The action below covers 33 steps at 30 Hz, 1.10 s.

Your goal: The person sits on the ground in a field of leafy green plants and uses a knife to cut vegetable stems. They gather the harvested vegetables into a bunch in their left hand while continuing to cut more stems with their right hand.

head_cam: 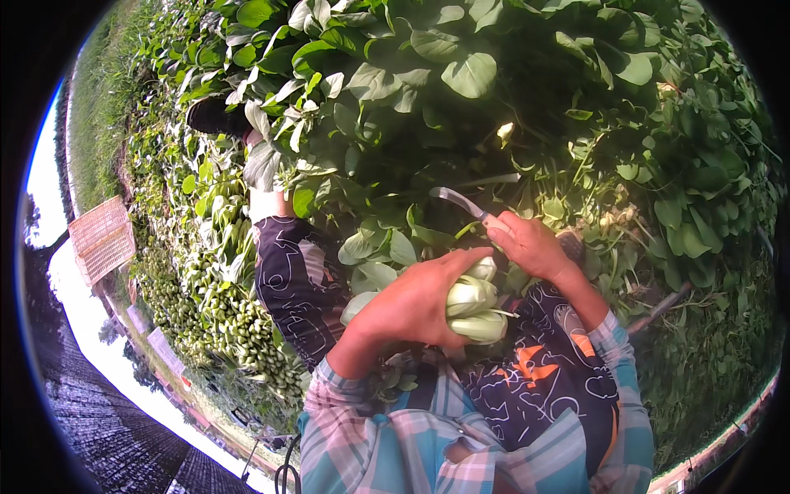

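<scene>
Near the middle, my left hand [410, 296] grips a bunch of bok choy [475, 299], its pale cut stem ends facing right and green leaves showing left of the wrist. Just up and to the right, my right hand [534, 247] is closed around the light handle of a small curved knife [460, 199]. The knife's blade points up and to the left, apart from the bunch. Leafy green plants [469, 74] grow in front of both hands.
A long pile of bok choy [228, 321] lies on the left. Beyond it stands a woven plastic crate [103, 238]. A dark shoe [216, 117] rests among leaves at the upper left. A stick-like object [660, 307] lies at the right. Trimmed leaves and stems cover ground near the right hand.
</scene>
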### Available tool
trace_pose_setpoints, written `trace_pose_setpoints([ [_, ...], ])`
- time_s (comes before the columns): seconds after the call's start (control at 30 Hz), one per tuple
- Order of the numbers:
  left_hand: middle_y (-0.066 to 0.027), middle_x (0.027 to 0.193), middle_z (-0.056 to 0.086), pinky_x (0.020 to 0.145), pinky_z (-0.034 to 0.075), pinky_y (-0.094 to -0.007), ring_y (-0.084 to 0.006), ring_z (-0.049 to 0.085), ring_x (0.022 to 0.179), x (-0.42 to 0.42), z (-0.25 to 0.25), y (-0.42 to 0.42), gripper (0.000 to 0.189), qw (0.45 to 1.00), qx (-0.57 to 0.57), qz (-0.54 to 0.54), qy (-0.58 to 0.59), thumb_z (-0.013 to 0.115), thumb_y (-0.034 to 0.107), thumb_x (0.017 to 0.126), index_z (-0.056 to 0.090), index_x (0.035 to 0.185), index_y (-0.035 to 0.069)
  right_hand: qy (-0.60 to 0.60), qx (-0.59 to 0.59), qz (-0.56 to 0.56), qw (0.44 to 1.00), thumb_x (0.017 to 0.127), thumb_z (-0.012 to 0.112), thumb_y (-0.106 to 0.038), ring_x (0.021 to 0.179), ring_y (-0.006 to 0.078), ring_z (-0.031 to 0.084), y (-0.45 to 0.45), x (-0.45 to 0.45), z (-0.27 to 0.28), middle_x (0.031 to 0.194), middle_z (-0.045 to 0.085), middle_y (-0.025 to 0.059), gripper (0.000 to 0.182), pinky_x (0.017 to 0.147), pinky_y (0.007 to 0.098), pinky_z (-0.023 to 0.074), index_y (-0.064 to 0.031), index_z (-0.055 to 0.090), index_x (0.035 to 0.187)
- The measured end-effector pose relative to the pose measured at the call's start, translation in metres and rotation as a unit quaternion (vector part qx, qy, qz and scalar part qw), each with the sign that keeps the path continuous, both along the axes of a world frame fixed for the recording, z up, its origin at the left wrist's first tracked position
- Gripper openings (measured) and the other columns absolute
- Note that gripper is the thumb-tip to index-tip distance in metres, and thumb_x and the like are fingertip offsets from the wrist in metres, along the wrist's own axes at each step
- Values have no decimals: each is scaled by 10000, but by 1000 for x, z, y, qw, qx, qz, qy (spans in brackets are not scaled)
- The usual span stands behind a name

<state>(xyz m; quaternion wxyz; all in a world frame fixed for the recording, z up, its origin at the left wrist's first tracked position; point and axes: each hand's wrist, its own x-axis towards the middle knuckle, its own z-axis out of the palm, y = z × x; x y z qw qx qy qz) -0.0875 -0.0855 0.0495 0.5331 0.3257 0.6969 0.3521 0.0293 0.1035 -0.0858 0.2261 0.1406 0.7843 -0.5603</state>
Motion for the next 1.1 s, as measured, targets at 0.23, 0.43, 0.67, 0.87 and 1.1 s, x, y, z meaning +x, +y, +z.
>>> trace_pose_setpoints([
  [0.23,-277,1240,541,891,520,-437,-408,606,1055,-7,-63,-20,925,927,-250,50,276,835,251,496,445,1285,-33,101,136,-16,985,928,590,-382,629,387,632,-25,-1,-17,675,644,153,302,558,482,501,-82,556,945],
  [0.43,-342,1278,501,953,502,-418,-417,563,1156,17,-102,-56,933,903,-336,-3,269,845,346,512,459,1243,-86,149,150,29,977,889,630,-372,623,349,657,-29,-5,-33,671,663,151,430,546,447,518,5,602,1093],
  [0.67,-292,1311,515,992,481,-413,-403,540,1197,25,-104,-61,906,902,-350,-7,254,806,345,573,452,1276,-105,166,232,37,958,872,646,-370,573,315,645,-43,-5,-46,608,629,122,390,533,423,521,-30,628,1061],
  [0.87,-276,1365,472,1012,463,-410,-378,507,1243,23,-102,-61,990,913,-339,27,224,812,315,545,402,1362,-66,209,261,25,942,890,624,-343,514,282,620,-50,-2,-56,594,608,100,310,462,392,477,-70,638,1036],
  [1.1,-263,1356,482,1001,468,-414,-375,510,1236,24,-103,-62,994,919,-316,50,232,819,296,541,400,1373,-52,230,323,99,913,887,605,-311,487,265,600,-56,-10,-62,569,581,71,211,444,382,461,-128,641,986],
])
